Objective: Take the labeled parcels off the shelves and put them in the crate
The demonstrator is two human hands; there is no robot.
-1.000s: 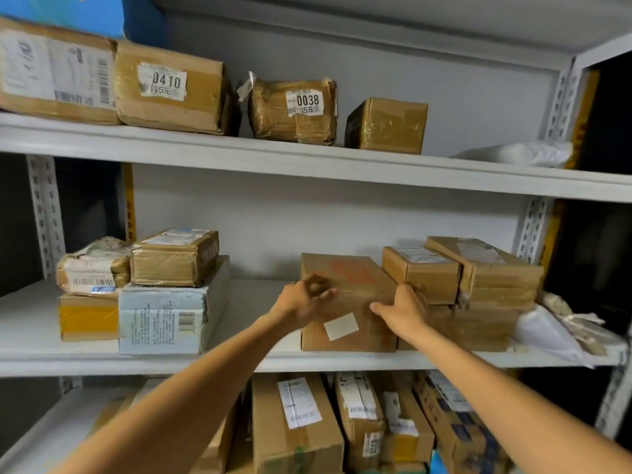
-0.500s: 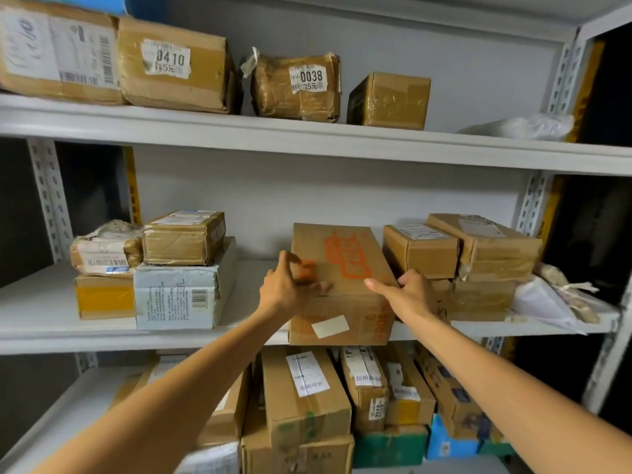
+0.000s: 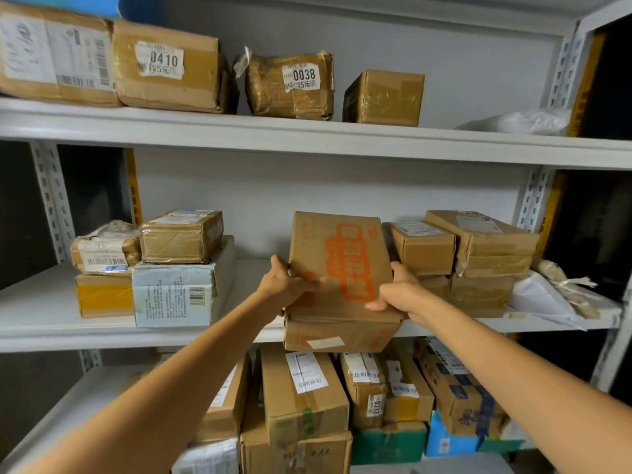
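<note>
I have the brown cardboard parcel with the orange print (image 3: 342,268) at the centre of the frame. Its near end hangs out past the front lip of the middle shelf (image 3: 102,333), and its top face is tipped toward me. My left hand (image 3: 287,285) is clamped on its left edge, fingers curled over onto the top face. My right hand (image 3: 400,295) is clamped on the right edge near the front corner, wrapped over the top in the same way. I cannot tell whether the far end rests on the shelf.

The carton looks stiff to me. Its faces are flat, its edges are crisp, and it shows no sag between my hands, so I judge a squeeze on the sides will not crush it. Its bulk suggests some weight, though nothing here proves it. Plain cardboard should give decent friction. For the carry I would rather have palms under the bottom edges than rely on this pinch from above. The small white label (image 3: 325,343) sits on the front face, clear of both grips.

The stack of smaller boxes (image 3: 424,248) stands just beside my right hand, so my knuckles could nudge it. The crate is not in view.
</note>
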